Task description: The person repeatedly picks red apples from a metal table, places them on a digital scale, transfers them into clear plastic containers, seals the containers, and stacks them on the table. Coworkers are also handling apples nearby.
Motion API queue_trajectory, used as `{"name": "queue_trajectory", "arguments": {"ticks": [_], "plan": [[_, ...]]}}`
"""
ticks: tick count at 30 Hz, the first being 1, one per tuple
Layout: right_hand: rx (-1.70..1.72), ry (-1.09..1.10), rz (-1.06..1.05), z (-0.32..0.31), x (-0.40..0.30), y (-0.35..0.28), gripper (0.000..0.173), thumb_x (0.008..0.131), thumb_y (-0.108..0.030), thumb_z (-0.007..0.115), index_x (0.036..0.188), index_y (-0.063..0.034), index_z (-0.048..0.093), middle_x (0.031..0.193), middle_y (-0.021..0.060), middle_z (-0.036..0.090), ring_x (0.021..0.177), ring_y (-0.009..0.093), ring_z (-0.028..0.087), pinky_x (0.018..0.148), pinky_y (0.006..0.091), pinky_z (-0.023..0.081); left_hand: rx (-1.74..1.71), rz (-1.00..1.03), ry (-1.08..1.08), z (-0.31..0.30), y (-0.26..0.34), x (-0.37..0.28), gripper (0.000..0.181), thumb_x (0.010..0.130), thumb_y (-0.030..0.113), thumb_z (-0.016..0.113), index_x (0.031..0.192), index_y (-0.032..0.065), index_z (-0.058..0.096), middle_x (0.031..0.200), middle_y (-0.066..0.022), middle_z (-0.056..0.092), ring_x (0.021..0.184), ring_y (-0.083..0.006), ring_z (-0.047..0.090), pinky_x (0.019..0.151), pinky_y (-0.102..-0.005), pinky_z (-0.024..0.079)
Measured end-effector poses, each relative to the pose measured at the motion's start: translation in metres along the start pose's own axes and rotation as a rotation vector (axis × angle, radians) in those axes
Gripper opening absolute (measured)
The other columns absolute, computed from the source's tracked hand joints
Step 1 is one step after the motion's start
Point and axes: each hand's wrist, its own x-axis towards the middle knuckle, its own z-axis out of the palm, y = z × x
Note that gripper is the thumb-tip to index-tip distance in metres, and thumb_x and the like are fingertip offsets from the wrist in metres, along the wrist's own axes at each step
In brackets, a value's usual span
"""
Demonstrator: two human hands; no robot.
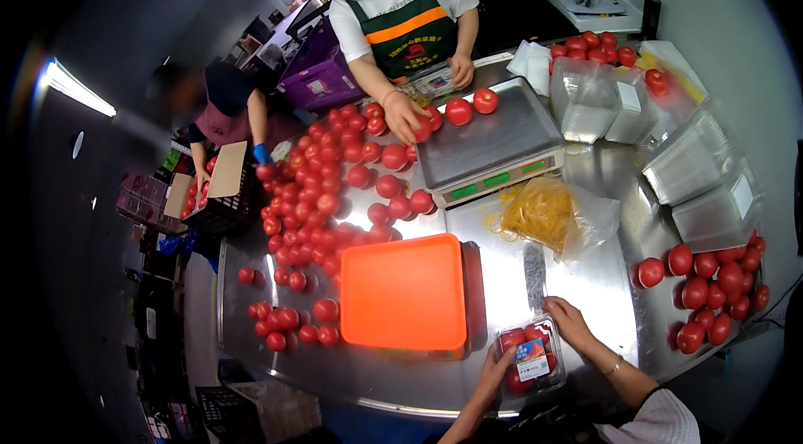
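Note:
A clear plastic clamshell box [560,375] of red tomatoes sits at the near edge of the steel table, its lid down and bearing a printed label [532,359]. My left hand [494,375] grips its left side, thumb laid over the lid by the label. At the far right corner of the same box is my right hand [569,323], fingers curled against the edge and partly hidden beneath the hand. To the left stands an orange plastic tray [404,293], turned bottom up or lying as a cover; I cannot tell which.
Loose tomatoes [307,193] spread over the left; more [715,287] lie right. A co-worker's hand [404,117] holds a tomato at the scale [489,136]. Rubber bands [539,208] spill from a bag. Clear box stacks [690,155] stand right. Another person handles tomatoes beside a crate [216,212].

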Motion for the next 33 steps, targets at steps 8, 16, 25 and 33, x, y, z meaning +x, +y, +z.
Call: {"name": "queue_trajectory", "arguments": {"ticks": [8,16,25,33], "plan": [[-0.163,-0.127,-0.076,0.017,-0.067,-0.004,0.053,0.095,-0.024,0.054,0.137,0.0017,0.034,0.115,0.0127,0.059,0.110,0.020,0.053,0.097,0.0331,0.041,-0.175,0.000,-0.100,0.000,-0.014,-0.013,0.053,0.089,0.020,0.066,0.133,0.0067,0.039,0.119,-0.0091,0.056,0.104,-0.0190,0.059,0.088,-0.0354,0.051],[1.392,-0.201,0.183,-0.012,0.083,-0.078,0.069,0.091,-0.057,0.048,0.141,-0.0111,0.032,0.143,0.0150,0.039,0.126,0.032,0.044,0.103,0.0421,0.039,-0.890,-0.048,-0.205,-0.051,-0.002,-0.070,0.068,0.086,0.044,0.063,0.137,0.0054,0.040,0.129,-0.0171,0.053,0.117,-0.0325,0.055,0.100,-0.0524,0.043],[0.450,-0.433,0.247,0.073,-0.048,0.020,0.043,0.100,-0.036,0.043,0.117,0.0027,0.053,0.095,0.0115,0.064,0.074,0.014,0.059,0.066,0.0234,0.048,-1.118,0.299,-0.076,-0.141,-0.045,-0.167,0.068,0.087,0.046,0.060,0.135,0.0013,0.043,0.127,-0.0223,0.055,0.113,-0.0344,0.057,0.096,-0.0527,0.046],[-0.533,-0.715,-0.417,0.146,-0.123,0.043,0.020,0.095,-0.013,0.053,0.107,0.0015,0.057,0.098,0.0099,0.057,0.080,0.016,0.057,0.070,0.0268,0.046,-1.168,0.930,1.035,-0.202,-0.055,-0.394,0.040,0.092,0.040,0.055,0.112,0.0071,0.062,0.104,-0.0081,0.067,0.092,-0.0216,0.064,0.083,-0.0407,0.052]]}}
